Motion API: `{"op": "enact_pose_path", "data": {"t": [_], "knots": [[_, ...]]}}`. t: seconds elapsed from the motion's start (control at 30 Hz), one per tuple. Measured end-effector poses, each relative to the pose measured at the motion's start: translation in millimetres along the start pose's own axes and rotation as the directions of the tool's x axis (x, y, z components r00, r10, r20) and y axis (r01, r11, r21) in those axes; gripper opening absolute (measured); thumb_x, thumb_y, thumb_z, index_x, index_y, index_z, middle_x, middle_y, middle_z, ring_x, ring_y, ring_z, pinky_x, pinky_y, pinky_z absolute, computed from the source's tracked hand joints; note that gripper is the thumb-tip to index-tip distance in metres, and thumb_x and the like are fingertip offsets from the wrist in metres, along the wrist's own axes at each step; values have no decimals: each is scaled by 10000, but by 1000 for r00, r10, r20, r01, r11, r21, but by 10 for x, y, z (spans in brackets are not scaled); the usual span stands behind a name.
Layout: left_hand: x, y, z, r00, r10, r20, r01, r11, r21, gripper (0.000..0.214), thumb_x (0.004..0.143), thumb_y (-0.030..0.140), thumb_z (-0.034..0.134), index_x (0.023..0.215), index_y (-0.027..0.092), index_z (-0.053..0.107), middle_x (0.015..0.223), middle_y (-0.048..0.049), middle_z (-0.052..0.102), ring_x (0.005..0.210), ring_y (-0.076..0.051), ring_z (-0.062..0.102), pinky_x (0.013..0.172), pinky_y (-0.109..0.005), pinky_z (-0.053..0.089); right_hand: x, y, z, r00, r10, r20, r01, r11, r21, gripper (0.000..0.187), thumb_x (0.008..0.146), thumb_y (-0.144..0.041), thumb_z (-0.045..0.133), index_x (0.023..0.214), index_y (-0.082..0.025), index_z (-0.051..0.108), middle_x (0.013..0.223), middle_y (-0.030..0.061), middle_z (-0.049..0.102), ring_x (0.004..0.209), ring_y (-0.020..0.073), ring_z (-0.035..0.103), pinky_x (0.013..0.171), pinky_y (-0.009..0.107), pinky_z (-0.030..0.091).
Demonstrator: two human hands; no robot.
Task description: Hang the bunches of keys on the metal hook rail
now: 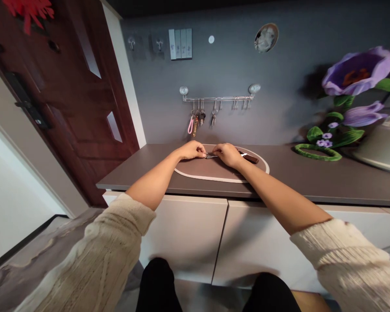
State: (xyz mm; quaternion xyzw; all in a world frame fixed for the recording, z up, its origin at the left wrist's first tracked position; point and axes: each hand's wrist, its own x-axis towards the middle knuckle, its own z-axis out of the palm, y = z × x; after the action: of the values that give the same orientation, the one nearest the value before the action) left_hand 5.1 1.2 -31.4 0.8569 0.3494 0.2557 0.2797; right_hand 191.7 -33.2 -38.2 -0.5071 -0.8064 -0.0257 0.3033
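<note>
Above an oval brown mat (208, 171) with a pale rim, my two hands are close together. A small silver key-like metal piece (210, 156) spans the gap between them. My left hand (193, 150) pinches its left end between thumb and fingers. From the other side my right hand (228, 154) has its fingers closed at the right end, hiding part of it. Just right of the right hand, a dark brown narrow object (251, 159) lies on the mat with a white piece (243, 154) beside it; the hand partly covers them.
The mat rests on a dark countertop (143, 167) over white cabinet doors (185, 234). A hook rail (219, 99) on the grey wall holds several keys (200, 117). At the right stand purple flowers (360, 71) and a green ring (316, 152). A dark red door (74, 95) is at left.
</note>
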Motion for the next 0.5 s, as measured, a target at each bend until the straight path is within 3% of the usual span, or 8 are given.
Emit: {"op": "enact_pose_path", "data": {"t": [0.2, 0.5], "knots": [[-2, 61, -1, 996, 0, -89, -10, 993, -116, 142, 632, 213, 627, 711, 95, 631, 643, -9, 606, 602, -81, 507, 650, -245, 402, -15, -42, -14, 999, -10, 48, 14, 996, -86, 154, 758, -140, 532, 800, -190, 672, 856, 52, 675, 808, 169, 573, 768, 235, 366], [5, 84, -20, 976, -35, -216, -27, 961, -276, 196, 622, 239, 663, 745, 91, 624, 659, -14, 594, 595, -72, 490, 650, -256, 401, -24, -60, -20, 1000, -18, 2, 18, 999, -27, 124, 758, -176, 554, 811, -187, 665, 862, 59, 672, 804, 173, 584, 762, 247, 383]]}}
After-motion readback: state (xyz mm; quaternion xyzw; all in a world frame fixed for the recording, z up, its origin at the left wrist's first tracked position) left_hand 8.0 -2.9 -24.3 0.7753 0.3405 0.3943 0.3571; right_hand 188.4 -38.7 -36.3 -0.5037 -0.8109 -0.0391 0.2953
